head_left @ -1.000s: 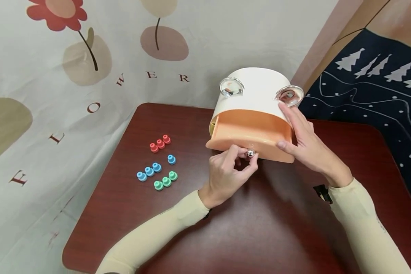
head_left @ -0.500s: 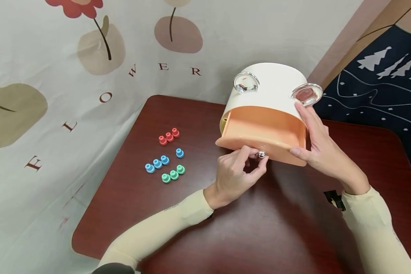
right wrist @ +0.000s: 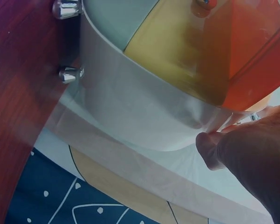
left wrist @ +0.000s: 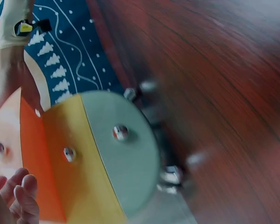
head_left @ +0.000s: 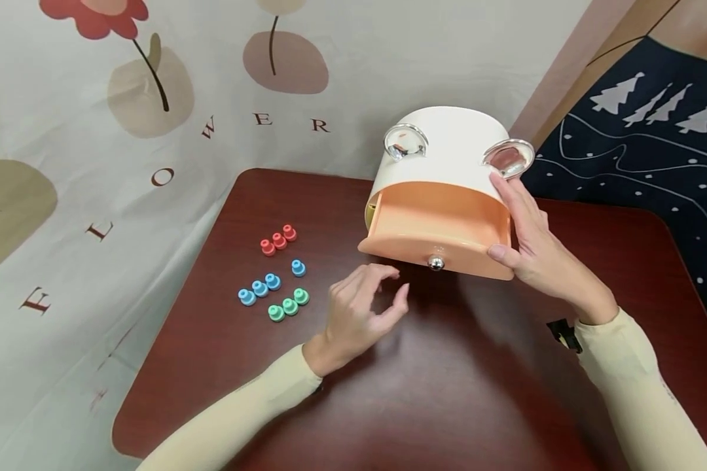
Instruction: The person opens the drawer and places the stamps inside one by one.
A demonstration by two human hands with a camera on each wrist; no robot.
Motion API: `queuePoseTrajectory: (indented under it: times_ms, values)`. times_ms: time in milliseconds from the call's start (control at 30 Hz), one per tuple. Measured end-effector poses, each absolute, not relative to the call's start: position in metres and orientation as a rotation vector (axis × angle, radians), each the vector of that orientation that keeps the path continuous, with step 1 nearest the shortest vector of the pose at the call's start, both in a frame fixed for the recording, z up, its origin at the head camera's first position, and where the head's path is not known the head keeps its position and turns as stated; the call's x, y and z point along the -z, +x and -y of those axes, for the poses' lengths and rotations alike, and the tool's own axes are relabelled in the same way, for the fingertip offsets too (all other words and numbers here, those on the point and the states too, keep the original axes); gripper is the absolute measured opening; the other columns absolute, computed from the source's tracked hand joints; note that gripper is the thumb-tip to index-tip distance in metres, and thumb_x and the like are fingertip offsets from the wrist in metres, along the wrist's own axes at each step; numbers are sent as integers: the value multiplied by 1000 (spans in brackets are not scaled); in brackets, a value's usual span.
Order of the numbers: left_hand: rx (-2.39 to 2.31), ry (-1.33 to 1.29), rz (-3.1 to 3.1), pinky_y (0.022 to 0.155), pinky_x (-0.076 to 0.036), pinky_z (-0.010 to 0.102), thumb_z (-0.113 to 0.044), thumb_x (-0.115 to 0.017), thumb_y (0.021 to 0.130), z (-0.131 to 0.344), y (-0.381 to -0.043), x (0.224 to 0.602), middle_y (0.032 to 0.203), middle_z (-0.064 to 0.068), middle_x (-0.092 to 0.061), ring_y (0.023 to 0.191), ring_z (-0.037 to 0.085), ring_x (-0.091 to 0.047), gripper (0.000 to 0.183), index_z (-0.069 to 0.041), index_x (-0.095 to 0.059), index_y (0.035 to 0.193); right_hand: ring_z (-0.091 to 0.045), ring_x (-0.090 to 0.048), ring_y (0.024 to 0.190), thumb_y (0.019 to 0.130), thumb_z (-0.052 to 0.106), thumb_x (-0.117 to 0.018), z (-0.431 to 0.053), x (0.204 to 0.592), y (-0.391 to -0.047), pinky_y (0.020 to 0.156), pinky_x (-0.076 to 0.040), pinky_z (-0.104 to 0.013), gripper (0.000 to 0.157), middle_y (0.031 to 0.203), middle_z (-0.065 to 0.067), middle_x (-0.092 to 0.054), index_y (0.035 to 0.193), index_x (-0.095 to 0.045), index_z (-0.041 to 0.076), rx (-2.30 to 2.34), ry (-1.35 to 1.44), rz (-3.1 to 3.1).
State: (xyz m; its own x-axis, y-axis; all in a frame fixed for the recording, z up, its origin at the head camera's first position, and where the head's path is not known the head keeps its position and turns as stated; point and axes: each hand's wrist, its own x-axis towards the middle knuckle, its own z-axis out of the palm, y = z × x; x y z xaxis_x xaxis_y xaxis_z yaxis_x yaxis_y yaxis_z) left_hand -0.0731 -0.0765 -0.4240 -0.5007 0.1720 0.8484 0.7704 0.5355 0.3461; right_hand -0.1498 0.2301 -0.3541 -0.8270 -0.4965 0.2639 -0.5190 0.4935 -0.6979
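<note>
A white round-topped drawer cabinet (head_left: 448, 140) with silver ear-like discs (head_left: 406, 142) stands at the table's back. Its peach top drawer (head_left: 442, 219) is pulled out, with nothing visible inside. My left hand (head_left: 356, 314) is in the air left of the drawer's silver knob (head_left: 436, 263), apart from it, thumb and fingers spread and holding nothing. My right hand (head_left: 544, 255) rests on the cabinet's right side, extended fingers by the right disc, thumb at the drawer front's right end. Below, the left wrist view shows a yellow drawer (left wrist: 79, 177) and a green drawer (left wrist: 119, 163), both closed.
On the left of the dark red table (head_left: 459, 405) lie small pegs: three red pegs (head_left: 279, 241), several blue pegs (head_left: 260, 288) and three green pegs (head_left: 289, 306). A printed cloth (head_left: 212, 59) hangs behind; a navy tree-patterned cloth (head_left: 654, 144) hangs at right.
My left hand has let go of the drawer knob and moved left and toward me. The drawer stays pulled out, and my right hand keeps its place on the cabinet.
</note>
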Motion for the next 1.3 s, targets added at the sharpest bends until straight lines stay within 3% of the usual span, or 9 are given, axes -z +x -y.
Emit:
queuePoseTrajectory:
  times_ms: [200,467,600,733,867,1100,1300]
  values:
    - [938,-702,2039,52,-49,33,-15,-73,96,109,-70,429,86,6,-70,66,21,-62,13,-3,-70,100,-28,-2,163,100,33,-66,-227,355,-152,118,6,-79,92,180,-9,-11,176,-16,28,-1277,907,2702]
    - [945,-576,2173,53,-48,35,-17,-77,93,138,-61,439,94,6,-71,73,23,-62,26,-2,-68,112,-27,0,164,99,30,-66,-230,355,-151,119,7,-79,92,180,-11,-10,176,-17,26,-1262,908,2694]
    - [937,-555,2234,67,-54,43,-17,-79,92,148,-60,441,98,10,-71,83,29,-65,31,0,-68,115,-27,2,164,98,28,-66,-230,356,-151,119,9,-78,92,180,-11,-9,176,-16,25,-1269,907,2695]
    - [896,-545,2300,77,-49,49,-17,-79,92,161,-60,444,104,15,-71,90,34,-65,33,1,-67,117,-28,1,164,98,28,-66,-230,356,-152,119,8,-79,93,180,-11,-9,176,-17,25,-1258,916,2687]
    - [827,-490,2358,75,-43,50,-14,-84,90,174,-57,449,104,16,-70,89,36,-62,36,2,-66,117,-30,-1,164,98,30,-67,-230,356,-153,119,6,-79,92,180,-12,-9,176,-17,23,-1247,931,2675]
    - [790,-372,2426,75,-42,48,-13,-87,88,190,-52,455,102,15,-69,90,37,-59,37,2,-66,113,-32,-1,163,99,32,-68,-231,356,-153,118,7,-79,93,179,-15,-9,176,-18,20,-1248,936,2674]
    - [752,-285,2494,70,-39,45,-13,-90,85,199,-47,458,90,13,-64,82,34,-56,32,-3,-63,100,-29,0,163,98,32,-69,-230,358,-152,118,9,-79,93,179,-13,-9,176,-18,22,-1290,926,2678]
